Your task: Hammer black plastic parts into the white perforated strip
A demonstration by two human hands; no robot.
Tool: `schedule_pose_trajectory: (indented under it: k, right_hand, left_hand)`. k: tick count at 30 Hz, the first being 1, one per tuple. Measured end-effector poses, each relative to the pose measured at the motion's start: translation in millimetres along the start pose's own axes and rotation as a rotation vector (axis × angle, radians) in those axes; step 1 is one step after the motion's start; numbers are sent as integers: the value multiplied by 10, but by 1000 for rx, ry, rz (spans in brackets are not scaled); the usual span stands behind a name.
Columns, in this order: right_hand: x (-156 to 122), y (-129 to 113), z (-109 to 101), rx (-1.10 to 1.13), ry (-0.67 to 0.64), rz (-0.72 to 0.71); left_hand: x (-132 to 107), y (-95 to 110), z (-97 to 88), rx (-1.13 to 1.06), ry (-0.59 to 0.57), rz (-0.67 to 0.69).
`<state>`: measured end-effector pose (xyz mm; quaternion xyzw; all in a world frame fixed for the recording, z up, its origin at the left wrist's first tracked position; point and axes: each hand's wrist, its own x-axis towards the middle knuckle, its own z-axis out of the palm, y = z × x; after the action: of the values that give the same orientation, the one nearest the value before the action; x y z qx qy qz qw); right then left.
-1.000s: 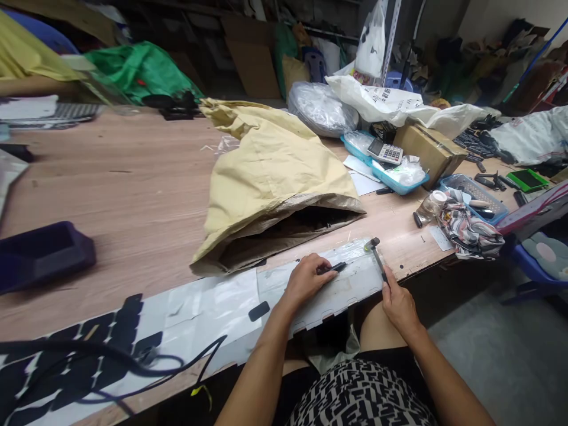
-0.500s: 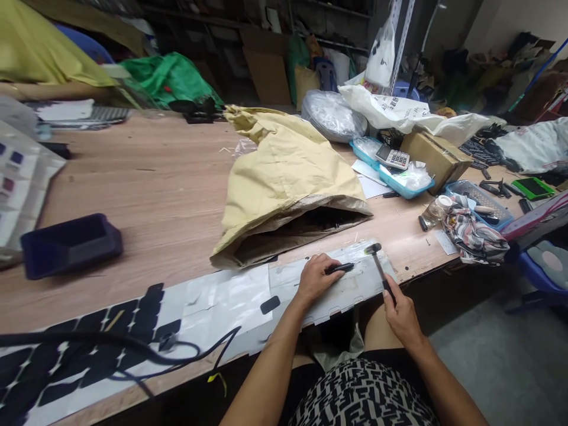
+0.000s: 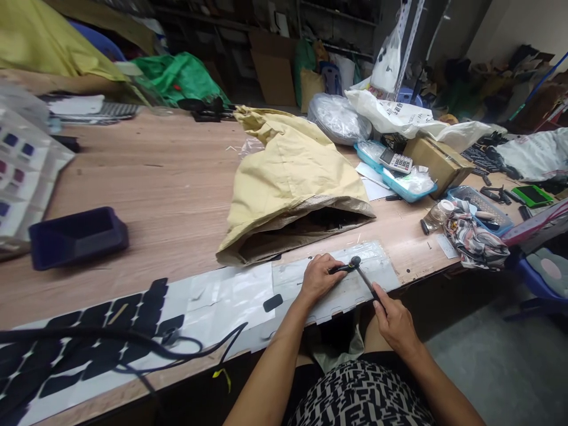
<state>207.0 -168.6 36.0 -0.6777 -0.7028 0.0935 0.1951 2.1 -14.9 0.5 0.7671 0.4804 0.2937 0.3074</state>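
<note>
Left hand [image 3: 322, 275]: fingers grasping a slim black piece [image 3: 339, 269] at its left end, over a flat pale grey board [image 3: 379, 263] along the near table edge. Right hand [image 3: 393, 319]: fingers wrapped around the dark handle of a small, round-headed hammer [image 3: 366, 280]. Hammer head at the piece's right end; contact cannot be determined. Pale yellow cloth sack [image 3: 297, 171] lies on the far side.

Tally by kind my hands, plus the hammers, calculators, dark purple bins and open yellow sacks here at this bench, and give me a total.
Left hand and right hand: 2
Hammer: 1
Calculator: 1
Dark purple bin: 1
Open yellow sack: 1
Total: 6
</note>
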Motion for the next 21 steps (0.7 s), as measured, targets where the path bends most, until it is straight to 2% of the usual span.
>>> schedule_pose_trajectory:
  k: [4, 10, 17, 21]
  right_hand:
    - [1, -79, -10, 28, 22, -9]
    - [14, -132, 29, 42, -43, -49]
    - [94, 115, -125, 0, 34, 157]
    - [135, 263, -208, -150, -22, 326]
  left_hand:
    - [6, 15, -5, 12, -2, -2]
    - [3, 56, -25, 15, 1, 2]
    - [-2, 42, -8, 12, 8, -12]
    - [16, 31, -8, 33, 7, 2]
